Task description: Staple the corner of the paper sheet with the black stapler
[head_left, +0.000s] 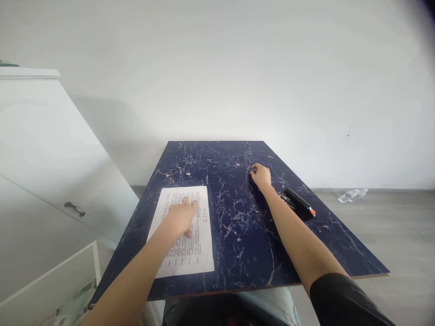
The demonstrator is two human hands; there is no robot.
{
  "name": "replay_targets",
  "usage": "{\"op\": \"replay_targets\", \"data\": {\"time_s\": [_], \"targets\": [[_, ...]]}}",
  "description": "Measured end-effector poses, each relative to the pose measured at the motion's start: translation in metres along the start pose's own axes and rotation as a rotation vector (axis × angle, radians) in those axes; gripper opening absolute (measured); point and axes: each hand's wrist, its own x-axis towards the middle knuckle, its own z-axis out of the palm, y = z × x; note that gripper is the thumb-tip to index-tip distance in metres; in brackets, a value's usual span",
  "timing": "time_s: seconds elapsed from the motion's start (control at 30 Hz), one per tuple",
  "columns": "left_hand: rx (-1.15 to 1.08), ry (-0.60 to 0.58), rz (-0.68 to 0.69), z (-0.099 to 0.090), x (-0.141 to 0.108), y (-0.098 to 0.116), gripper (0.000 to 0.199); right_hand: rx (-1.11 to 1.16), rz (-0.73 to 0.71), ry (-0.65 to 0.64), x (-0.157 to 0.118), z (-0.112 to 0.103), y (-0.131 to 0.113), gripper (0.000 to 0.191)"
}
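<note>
Two hands apart: I'd press the loose left hand (181, 215) lightly on lower-left paper (197, 242); right hand (261, 175) curls mid-frame, hold unclear.

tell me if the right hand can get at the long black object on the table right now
Probably yes: the long black object lies just right of the right forearm, and nothing visible blocks it, though the right hand would likely have to draw back toward it.

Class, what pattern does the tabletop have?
The tabletop is dark blue with pale veins, shown in the head view.
</note>
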Motion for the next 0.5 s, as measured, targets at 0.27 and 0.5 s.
{"op": "replay_targets", "data": {"time_s": [0.27, 0.5], "targets": [[0.031, -0.011, -0.01, -0.001, 0.0, 0.0, 0.124, 0.074, -0.012, 0.146, -0.007, -0.06, -0.029, 0.032], [-0.033, -0.031, -0.027, 0.002, 0.005, -0.003, 0.131, -0.144, -0.102, -0.193, -0.039, -0.141, 0.015, 0.034]]}}
